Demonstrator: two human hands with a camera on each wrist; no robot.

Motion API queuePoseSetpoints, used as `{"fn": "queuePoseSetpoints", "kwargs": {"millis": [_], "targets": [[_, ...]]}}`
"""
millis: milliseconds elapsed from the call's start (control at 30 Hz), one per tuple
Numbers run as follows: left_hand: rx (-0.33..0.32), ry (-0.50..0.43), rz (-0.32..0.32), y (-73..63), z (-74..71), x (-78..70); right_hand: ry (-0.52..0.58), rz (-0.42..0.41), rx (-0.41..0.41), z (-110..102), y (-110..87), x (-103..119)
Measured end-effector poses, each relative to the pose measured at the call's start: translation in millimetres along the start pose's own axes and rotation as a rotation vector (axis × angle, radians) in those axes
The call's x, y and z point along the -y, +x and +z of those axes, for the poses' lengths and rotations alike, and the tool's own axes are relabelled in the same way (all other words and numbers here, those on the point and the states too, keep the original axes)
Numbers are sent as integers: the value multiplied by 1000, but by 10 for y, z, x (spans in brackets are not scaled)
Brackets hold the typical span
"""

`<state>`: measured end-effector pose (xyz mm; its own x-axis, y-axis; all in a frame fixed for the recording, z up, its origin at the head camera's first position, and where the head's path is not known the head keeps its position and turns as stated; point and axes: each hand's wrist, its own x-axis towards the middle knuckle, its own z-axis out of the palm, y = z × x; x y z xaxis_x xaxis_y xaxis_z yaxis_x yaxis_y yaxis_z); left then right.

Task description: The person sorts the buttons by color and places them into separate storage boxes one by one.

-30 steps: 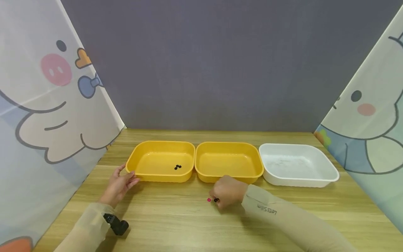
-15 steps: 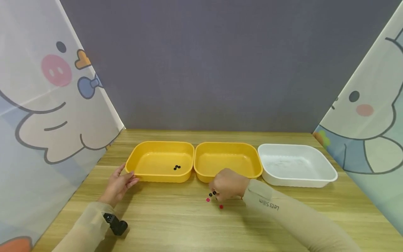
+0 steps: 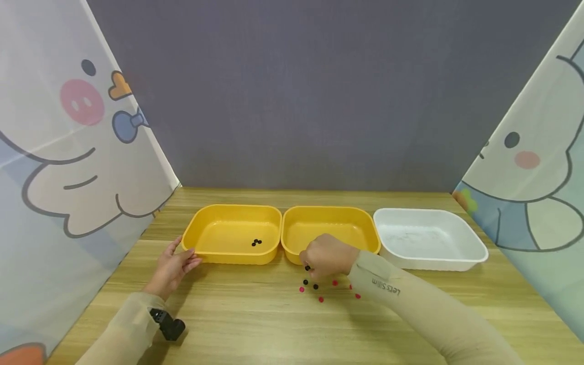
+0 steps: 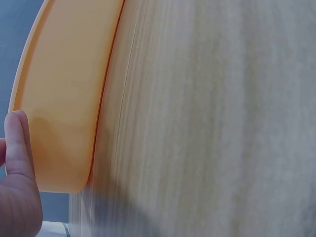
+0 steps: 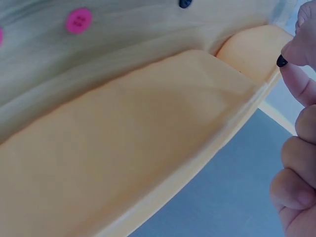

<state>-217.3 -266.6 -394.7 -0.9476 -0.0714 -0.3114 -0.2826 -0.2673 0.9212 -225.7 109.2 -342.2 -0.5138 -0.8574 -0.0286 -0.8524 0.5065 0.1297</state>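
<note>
My left hand (image 3: 169,271) touches the near left corner of the left yellow tray (image 3: 228,257); in the left wrist view its straight fingers (image 4: 17,148) lie against the wall by the rim. In front of the middle yellow tray (image 3: 330,209), my right hand (image 3: 329,256) pinches a small black button (image 5: 282,61) between thumb and finger, the other fingers curled. Below it on the table lie two black buttons (image 3: 316,287) and several pink buttons (image 3: 321,299), one showing its holes in the right wrist view. Three black buttons (image 3: 256,242) sit in the left tray.
A white tray (image 3: 431,263) stands right of the two yellow ones, all in a row along the back of the wooden table (image 3: 255,324). A grey panel (image 3: 296,96) rises behind them. Cartoon-printed sheets (image 3: 91,192) flank both sides.
The right hand has moved up from the tabletop towards the middle tray with a black button. Several pink and black buttons under it have come into view. The left hand stays put.
</note>
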Motion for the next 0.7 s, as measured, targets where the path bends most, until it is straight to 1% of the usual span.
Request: {"fn": "queuePoseSetpoints", "kwargs": {"millis": [133, 367, 533, 700], "targets": [[0, 1, -2, -4, 0, -11, -4, 8, -3, -57, 33, -15], [6, -6, -6, -1, 1, -4, 2, 13, -44, -71, 50, -80], [8, -4, -13, 5, 1, 0, 25, 46, -15, -87, 81, -116], [-3, -6, -15, 6, 5, -5, 50, 55, 0, -108, 138, -118]]}}
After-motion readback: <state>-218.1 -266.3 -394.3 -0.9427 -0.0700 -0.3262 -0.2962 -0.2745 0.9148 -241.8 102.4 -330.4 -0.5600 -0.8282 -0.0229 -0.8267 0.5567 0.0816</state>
